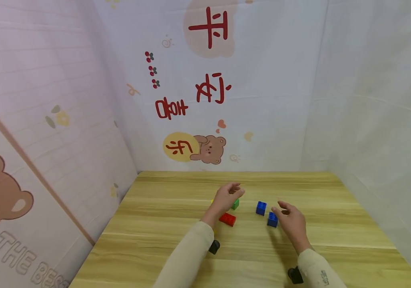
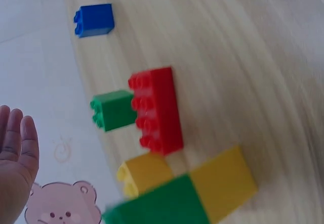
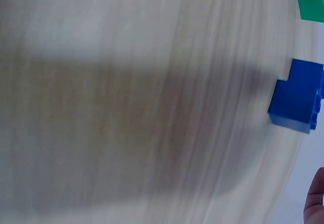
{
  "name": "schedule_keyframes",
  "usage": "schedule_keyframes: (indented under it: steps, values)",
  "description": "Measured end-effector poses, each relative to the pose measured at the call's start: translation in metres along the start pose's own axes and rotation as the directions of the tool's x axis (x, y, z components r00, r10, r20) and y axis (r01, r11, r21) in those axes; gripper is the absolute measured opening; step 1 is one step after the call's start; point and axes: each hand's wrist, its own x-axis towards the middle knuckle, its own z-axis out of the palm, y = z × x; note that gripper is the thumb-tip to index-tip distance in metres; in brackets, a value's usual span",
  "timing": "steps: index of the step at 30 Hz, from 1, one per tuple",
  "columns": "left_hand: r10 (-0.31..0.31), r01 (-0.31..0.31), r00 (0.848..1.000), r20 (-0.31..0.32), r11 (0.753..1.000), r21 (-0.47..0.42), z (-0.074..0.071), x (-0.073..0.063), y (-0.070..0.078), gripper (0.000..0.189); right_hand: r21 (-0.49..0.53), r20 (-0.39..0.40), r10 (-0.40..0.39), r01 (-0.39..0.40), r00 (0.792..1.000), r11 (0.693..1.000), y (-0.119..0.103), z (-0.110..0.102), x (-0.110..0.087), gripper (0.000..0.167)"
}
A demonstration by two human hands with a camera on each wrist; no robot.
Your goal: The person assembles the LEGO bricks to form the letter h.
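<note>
My left hand [image 1: 227, 198] hovers over the toy bricks with relaxed fingers and holds nothing. Beneath and beside it are a green brick [image 1: 235, 205] and a long red brick [image 1: 228, 219]. In the left wrist view a yellow brick [image 2: 148, 172] lies by the red one, and a green block [image 2: 167, 204] meets another yellow block [image 2: 225, 183] in the foreground. My right hand [image 1: 292, 220], thumb and fingers spread apart and empty, is nearest to a blue brick [image 1: 272, 219]. A second blue brick [image 1: 261, 208] stands just behind it. My left forearm mostly hides the yellow pieces from the head view.
The bricks stand on a wood-grain table [image 1: 162, 216]. White cloth with printed bears and red characters hangs behind it [image 1: 270, 80] and at both sides. A black wrist piece [image 1: 214, 247] shows under the left sleeve, another [image 1: 295, 275] beside the right sleeve.
</note>
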Motion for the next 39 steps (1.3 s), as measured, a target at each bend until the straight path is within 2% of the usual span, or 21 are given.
schedule_keyframes:
  steps: [11, 18, 23, 31, 35, 39]
  values:
    - [-0.017, 0.017, 1.0, 0.017, 0.999, -0.034, 0.034, 0.006, -0.014, 0.041, -0.007, 0.068, 0.05, -0.05, 0.996, 0.999, 0.02, -0.002, 0.0, 0.059]
    - [-0.069, 0.071, 0.997, 0.022, 0.991, -0.109, 0.055, 0.01, -0.026, 0.042, 0.013, 0.099, 0.064, -0.066, 0.993, 0.998, 0.032, 0.003, 0.001, 0.059]
    - [-0.092, 0.094, 0.995, 0.028, 0.99, -0.109, 0.07, 0.015, -0.038, 0.044, 0.039, 0.11, 0.083, -0.087, 0.99, 0.995, 0.037, 0.006, 0.001, 0.061]
    - [-0.161, 0.162, 0.987, 0.028, 0.983, -0.087, 0.082, 0.027, -0.057, 0.052, 0.097, 0.139, 0.081, -0.095, 0.987, 0.991, 0.043, 0.013, 0.003, 0.061]
    - [-0.171, 0.172, 0.985, 0.026, 0.983, -0.063, 0.086, 0.034, -0.061, 0.053, 0.119, 0.149, 0.082, -0.101, 0.985, 0.988, 0.048, 0.016, 0.006, 0.059]
    - [-0.179, 0.181, 0.982, 0.054, 0.983, -0.034, 0.09, 0.042, -0.065, 0.053, 0.13, 0.16, 0.097, -0.119, 0.982, 0.984, 0.05, 0.016, 0.007, 0.058]
